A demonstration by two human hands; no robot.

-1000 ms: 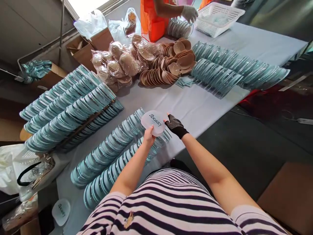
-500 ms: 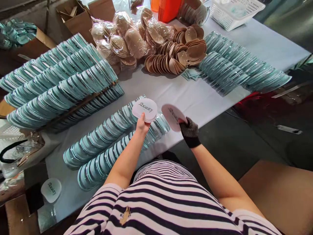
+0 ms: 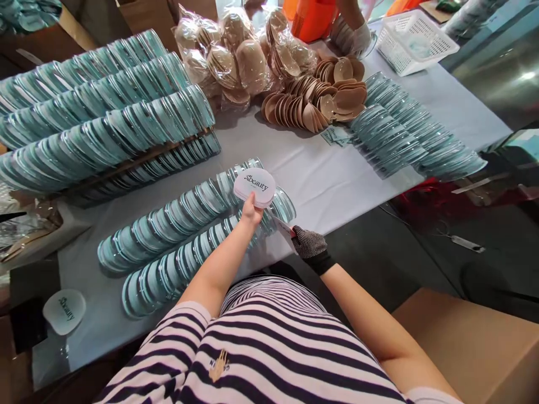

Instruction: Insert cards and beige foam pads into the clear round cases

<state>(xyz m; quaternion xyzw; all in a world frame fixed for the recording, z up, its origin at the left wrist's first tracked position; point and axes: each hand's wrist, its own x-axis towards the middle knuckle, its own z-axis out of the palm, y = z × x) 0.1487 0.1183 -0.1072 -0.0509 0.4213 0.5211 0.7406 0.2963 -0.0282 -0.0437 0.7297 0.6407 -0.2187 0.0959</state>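
Card stack [image 3: 255,187] in raised left hand [image 3: 251,213].

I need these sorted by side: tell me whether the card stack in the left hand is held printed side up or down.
Printed side up. The card stack pinched in the left hand shows its black "beauty" lettering toward the camera, above the teal cases.

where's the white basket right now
In the head view the white basket sits at the table's far right corner, beside the rows of teal cases and a co-worker's gloved hand.
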